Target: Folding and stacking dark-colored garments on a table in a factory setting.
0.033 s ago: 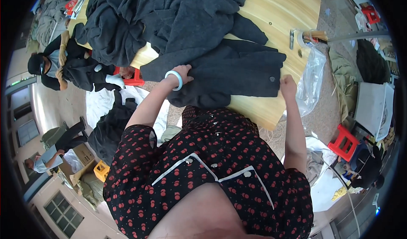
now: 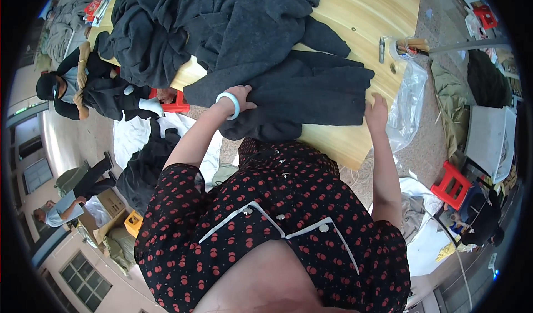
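A dark grey garment (image 2: 316,91) lies folded along the near side of the wooden table (image 2: 383,8). One small button sits near its straight right-hand edge. My left hand (image 2: 240,97), with a pale bangle on the wrist, rests on the cloth, fingers spread. At the garment's right edge is my right hand (image 2: 376,112); its fingers are partly extended beside the cloth, and nothing shows in them. A large heap of dark grey garments (image 2: 222,24) covers the table's far left, touching the folded one.
A pen-like tool (image 2: 382,50) and a pot of wooden-handled tools (image 2: 408,46) stand near the table's right edge, with clear plastic film (image 2: 408,102) beside them. A co-worker (image 2: 66,85) sits at left holding dark cloth. A red stool (image 2: 452,185) is at lower right.
My right hand has loosened from a closed fist to partly extended fingers and shifted slightly at the garment's edge. My left hand and the garment have stayed in nearly the same place.
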A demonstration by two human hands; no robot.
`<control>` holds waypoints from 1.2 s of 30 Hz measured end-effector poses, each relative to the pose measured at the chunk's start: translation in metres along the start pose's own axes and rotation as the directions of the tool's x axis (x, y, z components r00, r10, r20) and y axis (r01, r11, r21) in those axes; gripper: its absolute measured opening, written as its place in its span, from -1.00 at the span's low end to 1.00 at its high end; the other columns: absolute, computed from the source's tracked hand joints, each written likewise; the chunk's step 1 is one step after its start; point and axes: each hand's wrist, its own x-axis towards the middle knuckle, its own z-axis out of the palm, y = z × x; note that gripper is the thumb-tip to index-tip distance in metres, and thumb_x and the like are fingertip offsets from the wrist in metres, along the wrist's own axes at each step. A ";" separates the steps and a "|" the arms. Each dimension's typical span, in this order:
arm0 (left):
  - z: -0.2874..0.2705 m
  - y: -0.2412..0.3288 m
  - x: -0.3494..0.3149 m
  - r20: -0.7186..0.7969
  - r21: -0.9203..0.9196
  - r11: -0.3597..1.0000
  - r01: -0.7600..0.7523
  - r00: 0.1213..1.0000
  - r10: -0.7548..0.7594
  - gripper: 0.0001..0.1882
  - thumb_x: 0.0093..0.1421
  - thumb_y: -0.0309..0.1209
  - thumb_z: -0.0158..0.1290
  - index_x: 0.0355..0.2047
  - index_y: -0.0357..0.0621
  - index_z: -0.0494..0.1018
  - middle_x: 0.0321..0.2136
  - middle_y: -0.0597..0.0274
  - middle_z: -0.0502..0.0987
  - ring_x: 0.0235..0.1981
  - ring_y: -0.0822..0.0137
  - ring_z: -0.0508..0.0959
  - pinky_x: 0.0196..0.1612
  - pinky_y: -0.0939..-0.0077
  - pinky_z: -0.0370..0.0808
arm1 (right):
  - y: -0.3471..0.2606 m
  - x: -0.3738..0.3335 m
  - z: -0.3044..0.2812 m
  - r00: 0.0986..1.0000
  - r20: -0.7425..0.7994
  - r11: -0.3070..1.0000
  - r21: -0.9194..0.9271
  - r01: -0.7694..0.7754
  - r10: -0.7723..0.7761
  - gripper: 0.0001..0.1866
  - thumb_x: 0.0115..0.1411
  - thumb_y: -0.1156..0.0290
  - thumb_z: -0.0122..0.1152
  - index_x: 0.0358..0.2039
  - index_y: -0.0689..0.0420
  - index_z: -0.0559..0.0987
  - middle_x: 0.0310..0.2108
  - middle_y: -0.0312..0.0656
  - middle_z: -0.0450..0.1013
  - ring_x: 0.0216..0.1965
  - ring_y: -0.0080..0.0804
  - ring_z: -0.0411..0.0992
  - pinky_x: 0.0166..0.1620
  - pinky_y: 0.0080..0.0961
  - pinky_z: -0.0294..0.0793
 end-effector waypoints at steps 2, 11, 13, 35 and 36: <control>-0.025 0.031 -0.010 -0.032 0.007 1.000 0.019 0.999 -0.019 -0.46 -0.09 -0.09 0.07 -0.19 -0.22 0.31 -0.26 -0.05 0.41 -0.20 0.04 0.42 -0.13 0.32 0.35 | -0.027 0.000 -0.003 0.994 0.107 0.983 0.182 -0.017 -0.002 -0.77 -0.04 0.45 0.10 -0.32 0.21 0.42 -0.32 -0.05 0.37 -0.28 -0.17 0.33 -0.20 -0.40 0.31; -0.004 0.114 0.084 -0.372 -0.139 0.941 -0.309 0.897 0.240 -0.59 -0.07 -0.22 0.07 -0.23 -0.17 0.35 -0.32 0.03 0.39 -0.22 0.07 0.39 -0.13 0.34 0.33 | -0.071 0.000 0.033 0.888 0.322 0.938 0.218 0.269 -0.330 -0.66 -0.08 0.40 0.13 -0.24 0.15 0.37 -0.33 -0.10 0.34 -0.20 -0.17 0.27 -0.01 -0.29 0.16; -0.006 0.129 0.089 -0.347 -0.068 0.954 -0.292 0.904 0.252 -0.56 -0.10 -0.20 0.10 -0.24 -0.17 0.35 -0.31 0.01 0.39 -0.21 0.07 0.39 -0.13 0.35 0.32 | -0.068 -0.010 0.031 0.891 0.291 0.929 0.230 0.288 -0.348 -0.69 -0.08 0.40 0.13 -0.27 0.14 0.39 -0.39 -0.12 0.33 -0.25 -0.18 0.29 -0.02 -0.29 0.16; 0.017 0.163 0.124 0.185 0.109 0.953 -0.282 0.948 0.259 -0.57 -0.19 -0.03 0.07 -0.41 -0.09 0.52 -0.37 0.07 0.51 -0.25 0.16 0.49 -0.18 0.38 0.42 | -0.072 -0.017 0.047 0.922 0.172 0.900 0.337 0.277 -0.348 -0.95 -0.09 0.50 -0.02 -0.54 0.14 0.40 -0.58 -0.09 0.36 -0.44 -0.16 0.34 -0.26 -0.29 0.24; 0.020 0.170 0.121 0.111 0.023 0.959 -0.282 0.954 0.278 -0.64 -0.26 -0.13 0.08 -0.48 -0.10 0.52 -0.44 0.04 0.51 -0.32 0.12 0.51 -0.24 0.34 0.44 | -0.061 -0.021 0.053 0.925 0.184 0.911 0.316 0.265 -0.333 -0.98 -0.07 0.49 -0.01 -0.56 0.13 0.39 -0.58 -0.10 0.36 -0.46 -0.16 0.34 -0.26 -0.29 0.24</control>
